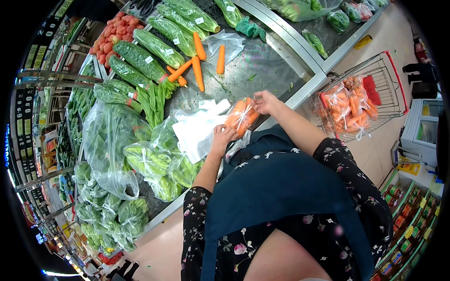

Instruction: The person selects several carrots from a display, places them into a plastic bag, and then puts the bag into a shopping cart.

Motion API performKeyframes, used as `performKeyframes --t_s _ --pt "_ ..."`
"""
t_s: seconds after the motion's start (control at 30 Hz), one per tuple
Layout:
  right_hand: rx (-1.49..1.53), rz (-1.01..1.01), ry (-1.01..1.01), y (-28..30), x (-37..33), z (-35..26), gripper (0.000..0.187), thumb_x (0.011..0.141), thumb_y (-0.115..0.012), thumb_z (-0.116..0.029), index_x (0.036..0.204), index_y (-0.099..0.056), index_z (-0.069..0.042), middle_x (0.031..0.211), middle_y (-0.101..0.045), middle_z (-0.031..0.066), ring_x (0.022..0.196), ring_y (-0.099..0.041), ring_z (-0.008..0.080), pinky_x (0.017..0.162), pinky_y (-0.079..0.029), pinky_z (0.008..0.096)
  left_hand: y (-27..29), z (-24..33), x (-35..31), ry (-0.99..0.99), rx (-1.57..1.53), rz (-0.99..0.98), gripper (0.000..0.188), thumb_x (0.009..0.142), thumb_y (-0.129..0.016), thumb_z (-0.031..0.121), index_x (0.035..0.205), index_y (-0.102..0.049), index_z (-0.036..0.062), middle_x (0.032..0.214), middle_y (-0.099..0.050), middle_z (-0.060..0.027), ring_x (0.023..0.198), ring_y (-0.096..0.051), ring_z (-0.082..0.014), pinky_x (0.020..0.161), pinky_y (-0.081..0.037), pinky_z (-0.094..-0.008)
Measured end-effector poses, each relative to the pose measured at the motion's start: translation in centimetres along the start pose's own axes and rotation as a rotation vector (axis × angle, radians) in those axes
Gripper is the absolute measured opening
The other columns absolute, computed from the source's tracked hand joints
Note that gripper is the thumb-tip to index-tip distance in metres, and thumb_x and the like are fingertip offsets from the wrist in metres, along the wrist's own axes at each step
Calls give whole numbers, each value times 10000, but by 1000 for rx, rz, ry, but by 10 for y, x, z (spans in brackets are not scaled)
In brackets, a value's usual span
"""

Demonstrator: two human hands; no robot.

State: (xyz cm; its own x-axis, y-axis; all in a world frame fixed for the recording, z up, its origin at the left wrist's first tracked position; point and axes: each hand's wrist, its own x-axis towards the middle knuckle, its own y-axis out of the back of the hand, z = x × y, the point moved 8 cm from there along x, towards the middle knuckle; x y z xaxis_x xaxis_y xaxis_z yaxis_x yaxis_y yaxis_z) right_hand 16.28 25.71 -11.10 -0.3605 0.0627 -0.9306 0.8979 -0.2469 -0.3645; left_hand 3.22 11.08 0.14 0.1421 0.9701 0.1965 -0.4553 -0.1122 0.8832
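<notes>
A clear plastic bag of carrots (240, 115) lies at the near edge of the display counter, in front of my apron. The fingers of my left hand (224, 137) are closed on its lower left side. My right hand (265, 102) is at the bag's right end, its fingers loosely bent and apart, with nothing seen in them. A stack of white plastic bags (197, 133) lies beside my left hand. Beyond, several loose carrots (197, 74) rest on the dark mat, one of them (221, 60) near a clear empty bag (229, 44).
Wrapped leafy greens (147, 161) crowd the counter's left side. Long wrapped green vegetables (159, 47) and a heap of tomatoes (112, 37) lie farther back. To my right stands a shopping cart (396, 82) with bagged carrots (349, 105). A metal rail (307, 86) borders the counter.
</notes>
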Motion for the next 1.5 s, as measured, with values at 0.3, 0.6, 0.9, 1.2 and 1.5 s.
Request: performKeyframes --t_s 0.3,0.6,0.9,1.2,1.5 --pt "-1163 -123 868 -22 -161 -26 193 796 -578 -167 729 -675 -14 631 -615 36 597 -573 94 538 -434 218 46 -30 -34 360 -254 296 376 778 -572 31 1151 -526 27 1146 -537 -168 1083 -464 -346 970 -312 -431" --pt "-279 570 1605 162 -331 -137 227 808 -594 -193 699 -630 3 660 -559 10 612 -496 84 571 -407 240 74 -104 -125 843 152 548 462 777 -570 13 1228 -473 8 1142 -476 -215 1059 -426 -386 927 -330 -478" --pt "-621 769 1747 189 -305 -196 360 830 -610 -219 1084 -599 36 992 -649 146 880 -616 215 796 -470 318 77 -139 -136 959 203 617 547 694 -709 89 1177 -482 -30 1086 -547 -188 1014 -510 -345 914 -370 -416" --pt "-1345 4 1520 -54 -164 -18 143 815 -590 -112 929 -644 -43 804 -632 104 720 -617 183 656 -485 303 96 -134 -137 1049 175 633 150 707 -672 100 824 -589 57 873 -545 -112 809 -537 -299 717 -423 -408" --pt "-1245 -322 586 -125 -104 118 594 826 -631 -423 1195 -494 21 977 -618 121 835 -600 168 659 -500 290 120 -37 -32 544 -551 478 80 814 -578 23 888 -548 26 842 -584 -99 789 -589 -221 721 -465 -303"
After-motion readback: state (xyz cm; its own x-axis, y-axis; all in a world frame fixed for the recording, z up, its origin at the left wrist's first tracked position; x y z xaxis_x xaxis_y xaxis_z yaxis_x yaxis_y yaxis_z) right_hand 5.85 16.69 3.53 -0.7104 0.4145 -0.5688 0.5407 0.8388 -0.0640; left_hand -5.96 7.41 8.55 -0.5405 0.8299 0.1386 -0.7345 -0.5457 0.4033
